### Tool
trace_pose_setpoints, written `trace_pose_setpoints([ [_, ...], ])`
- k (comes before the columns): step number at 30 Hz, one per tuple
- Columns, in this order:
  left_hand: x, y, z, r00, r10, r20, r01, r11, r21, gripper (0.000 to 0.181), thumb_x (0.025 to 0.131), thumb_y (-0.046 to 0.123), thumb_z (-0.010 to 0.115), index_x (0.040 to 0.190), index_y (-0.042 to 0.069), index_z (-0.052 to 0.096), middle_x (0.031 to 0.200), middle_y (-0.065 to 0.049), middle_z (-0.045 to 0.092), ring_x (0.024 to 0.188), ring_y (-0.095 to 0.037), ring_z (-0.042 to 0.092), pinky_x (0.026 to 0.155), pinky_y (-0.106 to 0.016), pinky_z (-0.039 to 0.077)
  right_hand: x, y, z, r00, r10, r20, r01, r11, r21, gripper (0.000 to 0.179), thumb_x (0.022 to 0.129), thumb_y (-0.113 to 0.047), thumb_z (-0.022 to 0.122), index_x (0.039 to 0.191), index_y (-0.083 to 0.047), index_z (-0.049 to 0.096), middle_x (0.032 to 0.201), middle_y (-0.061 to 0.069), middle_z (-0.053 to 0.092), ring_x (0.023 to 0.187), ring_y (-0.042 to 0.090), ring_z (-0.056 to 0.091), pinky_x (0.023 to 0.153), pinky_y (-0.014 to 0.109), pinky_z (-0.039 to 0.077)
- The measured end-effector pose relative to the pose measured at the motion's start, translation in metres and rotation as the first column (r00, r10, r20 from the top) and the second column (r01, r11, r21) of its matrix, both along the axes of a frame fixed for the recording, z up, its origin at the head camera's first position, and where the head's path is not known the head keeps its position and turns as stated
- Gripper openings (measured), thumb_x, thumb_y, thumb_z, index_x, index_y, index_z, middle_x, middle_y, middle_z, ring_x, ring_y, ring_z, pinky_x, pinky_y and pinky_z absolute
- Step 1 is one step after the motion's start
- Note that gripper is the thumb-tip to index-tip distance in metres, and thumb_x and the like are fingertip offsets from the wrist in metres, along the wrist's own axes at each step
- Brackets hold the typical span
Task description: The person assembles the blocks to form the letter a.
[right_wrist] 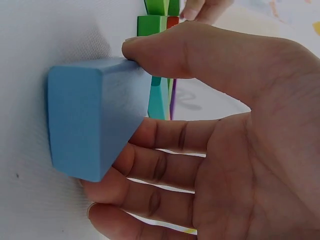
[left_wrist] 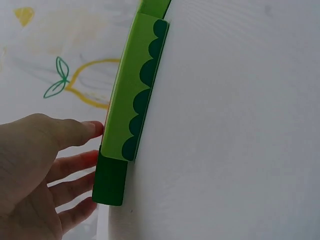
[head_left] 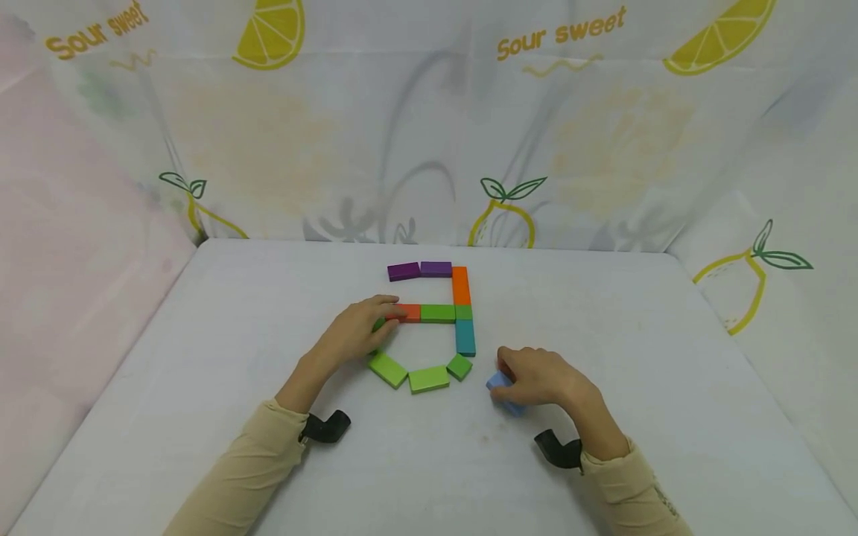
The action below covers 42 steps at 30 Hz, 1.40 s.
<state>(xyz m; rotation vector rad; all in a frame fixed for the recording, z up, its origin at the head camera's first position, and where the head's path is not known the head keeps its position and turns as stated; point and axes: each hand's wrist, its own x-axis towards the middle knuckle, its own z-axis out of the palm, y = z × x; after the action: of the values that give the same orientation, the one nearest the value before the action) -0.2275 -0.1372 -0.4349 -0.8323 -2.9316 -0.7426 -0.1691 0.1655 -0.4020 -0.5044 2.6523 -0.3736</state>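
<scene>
My left hand [head_left: 351, 330] is at the left end of a block figure, its thumb and fingertips at a red-orange block [head_left: 410, 313] and a dark green block [left_wrist: 111, 180]. In the left wrist view its fingers are loosely bent beside the blocks. A light green block with dark scallops [left_wrist: 122, 87] adjoins the dark green one. Right of the figure, my right hand [head_left: 541, 376] holds a light blue block [right_wrist: 75, 120] close over the white tabletop. The thumb is at one end of this block and the fingers are along its other side.
The figure includes purple blocks [head_left: 436, 269] at the top, an orange block [head_left: 460, 286] and a teal block [head_left: 465, 337] down the right, and light green blocks [head_left: 429, 380] along the bottom. Lemon-printed cloth [head_left: 375, 134] hangs behind the white table [head_left: 637, 320].
</scene>
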Motion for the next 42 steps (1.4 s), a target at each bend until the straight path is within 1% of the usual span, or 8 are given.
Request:
trace_pose_setpoints([
  [6,0.0,-0.001,-0.001,1.0,0.0,0.01,0.0,1.0,-0.029,0.031,0.096,0.018,0.054,0.124,0.011,0.063,0.136,-0.013,0.053,0.125,-0.033,0.051,0.103,-0.048,0.041,0.001,0.0,0.002,1.0,0.007,-0.002,-0.007,1.0,-0.009,0.024,0.081,-0.03,0.07,0.085,-0.014,0.053,0.064,-0.003,0.047,0.057,0.011,0.045,0.052,0.025,0.032],
  [12,0.002,-0.001,0.003,1.0,-0.005,0.02,0.006,1.0,-0.017,0.031,0.095,0.017,0.055,0.123,0.009,0.063,0.135,-0.015,0.053,0.125,-0.035,0.049,0.104,-0.048,0.04,0.0,-0.003,-0.001,1.0,0.011,-0.017,-0.011,1.0,0.005,0.024,0.081,-0.031,0.07,0.085,-0.015,0.053,0.064,-0.004,0.048,0.058,0.011,0.045,0.052,0.025,0.032],
  [20,0.003,-0.002,0.004,1.0,-0.02,0.019,0.02,0.999,-0.03,0.031,0.095,0.016,0.055,0.124,0.011,0.063,0.132,-0.016,0.054,0.123,-0.034,0.051,0.102,-0.048,0.042,0.0,-0.005,-0.004,1.0,0.001,-0.026,-0.001,1.0,0.009,0.025,0.081,-0.033,0.07,0.087,-0.015,0.053,0.065,-0.003,0.048,0.059,0.012,0.046,0.052,0.025,0.033],
  [27,0.001,-0.005,0.005,0.998,-0.043,0.034,0.043,0.999,0.012,0.032,0.094,0.017,0.057,0.125,0.009,0.062,0.131,-0.017,0.054,0.122,-0.034,0.052,0.101,-0.049,0.042,0.001,-0.007,-0.003,0.999,0.003,-0.032,-0.003,1.0,0.002,0.025,0.082,-0.033,0.069,0.089,-0.014,0.053,0.066,-0.003,0.048,0.06,0.011,0.045,0.053,0.025,0.033],
  [32,-0.003,-0.013,0.006,0.996,-0.053,0.068,0.051,0.998,0.039,0.038,0.093,0.016,0.058,0.13,0.006,0.056,0.131,-0.015,0.054,0.122,-0.03,0.052,0.101,-0.046,0.043,0.002,-0.007,-0.002,0.999,0.005,-0.034,-0.005,1.0,-0.01,0.025,0.082,-0.032,0.07,0.089,-0.014,0.054,0.066,-0.003,0.048,0.06,0.011,0.045,0.053,0.025,0.033],
  [37,-0.004,-0.029,0.014,0.984,-0.046,0.171,0.045,0.999,0.008,0.044,0.091,0.019,0.061,0.133,0.006,0.052,0.127,-0.015,0.055,0.114,-0.028,0.054,0.097,-0.047,0.045,0.002,-0.007,-0.002,0.999,0.013,-0.035,-0.014,1.0,-0.018,0.025,0.082,-0.032,0.07,0.089,-0.014,0.054,0.065,-0.003,0.048,0.059,0.011,0.045,0.052,0.025,0.033],
  [39,-0.004,-0.034,0.018,0.975,-0.062,0.212,0.065,0.998,-0.01,0.045,0.09,0.02,0.063,0.132,0.005,0.053,0.126,-0.015,0.055,0.113,-0.028,0.053,0.097,-0.046,0.045,0.002,-0.007,-0.002,0.999,0.014,-0.034,-0.015,1.0,-0.019,0.025,0.082,-0.032,0.07,0.088,-0.014,0.054,0.065,-0.003,0.047,0.059,0.011,0.045,0.052,0.025,0.032],
  [42,-0.003,-0.039,0.022,0.968,-0.108,0.225,0.117,0.993,-0.026,0.044,0.088,0.019,0.065,0.128,0.002,0.056,0.125,-0.016,0.056,0.114,-0.028,0.053,0.099,-0.047,0.043,0.002,-0.007,-0.002,0.999,0.013,-0.031,-0.014,1.0,-0.016,0.025,0.082,-0.032,0.07,0.088,-0.014,0.053,0.065,-0.003,0.047,0.059,0.011,0.044,0.052,0.025,0.032],
])
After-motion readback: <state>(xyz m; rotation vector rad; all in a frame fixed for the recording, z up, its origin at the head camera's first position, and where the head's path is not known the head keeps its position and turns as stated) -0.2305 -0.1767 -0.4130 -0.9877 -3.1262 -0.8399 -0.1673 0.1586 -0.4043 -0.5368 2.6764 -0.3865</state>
